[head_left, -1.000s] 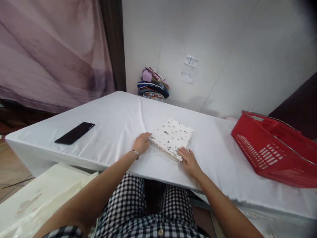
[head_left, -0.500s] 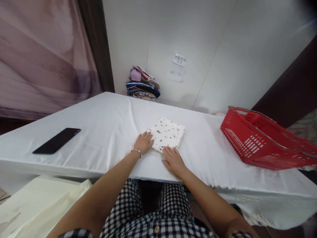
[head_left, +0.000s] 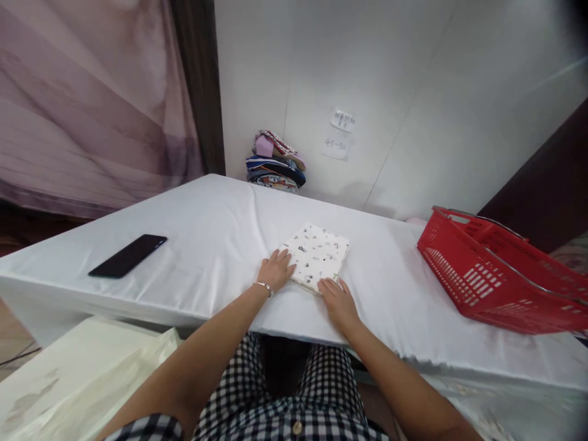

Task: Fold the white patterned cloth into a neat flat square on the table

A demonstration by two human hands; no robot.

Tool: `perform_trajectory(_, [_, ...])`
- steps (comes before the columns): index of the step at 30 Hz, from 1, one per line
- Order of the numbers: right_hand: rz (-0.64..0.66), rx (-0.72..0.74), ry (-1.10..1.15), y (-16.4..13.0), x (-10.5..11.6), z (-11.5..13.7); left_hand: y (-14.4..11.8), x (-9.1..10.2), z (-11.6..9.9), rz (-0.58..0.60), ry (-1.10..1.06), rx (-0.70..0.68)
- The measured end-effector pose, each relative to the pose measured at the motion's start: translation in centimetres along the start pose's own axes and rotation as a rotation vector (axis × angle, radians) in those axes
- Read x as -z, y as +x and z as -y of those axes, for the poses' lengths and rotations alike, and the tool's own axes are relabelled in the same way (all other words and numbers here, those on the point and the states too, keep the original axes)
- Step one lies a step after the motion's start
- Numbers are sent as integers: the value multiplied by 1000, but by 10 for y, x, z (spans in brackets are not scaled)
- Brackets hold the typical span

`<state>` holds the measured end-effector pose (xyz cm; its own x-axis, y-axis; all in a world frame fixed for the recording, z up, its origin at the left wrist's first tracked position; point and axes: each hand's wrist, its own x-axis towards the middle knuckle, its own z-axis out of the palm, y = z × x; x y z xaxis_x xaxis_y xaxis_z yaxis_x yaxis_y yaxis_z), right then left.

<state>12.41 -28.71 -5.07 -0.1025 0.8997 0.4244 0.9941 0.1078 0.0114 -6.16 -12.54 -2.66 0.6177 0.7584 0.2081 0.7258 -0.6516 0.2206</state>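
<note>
Two hands rest flat on a folded cloth (head_left: 316, 257) lying near the front edge of the surface (head_left: 215, 226), which is draped in white. The left hand (head_left: 275, 271) covers the cloth's near left corner, fingers (head_left: 285, 260) extended, slightly spread, palm down. The right hand (head_left: 337, 299) lies at the near right edge, fingers (head_left: 327, 285) straight, close together, their tips on the fabric. Neither hand grips or pinches; both press downward.

Change over the last second: the left hand previously curled around the cloth's left edge, and the right hand sat against its near corner. Half a second ago both hands had flattened. Now they hold nearly the same flat posture, and the cloth has kept its place relative to the front edge. The stack also reads thinner and squarer than a second ago. Judgement: the fold appears complete, and the current action looks like smoothing or pressing the finished fold.

A bracelet (head_left: 263, 285) sits on the left wrist. A phone (head_left: 127, 255) lies well apart, toward the left. A red basket (head_left: 496, 275) stands tilted at the right, away from the cloth. A pile of clothes (head_left: 275, 162) sits at the far edge against the wall, below a paper note (head_left: 337, 141)
</note>
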Motion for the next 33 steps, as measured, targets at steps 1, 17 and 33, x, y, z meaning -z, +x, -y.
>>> perform_trajectory(1, [7, 7, -5, -2, 2, -12, -5, -1, -3, -9, -3, -20])
perform_trajectory(17, [-149, -188, 396, -6, -14, -67, -21, -17, -1, -89, -235, -145])
perform_trajectory(33, [-165, -150, 362, -5, -13, -68, -34, -11, -2, -227, -242, -34])
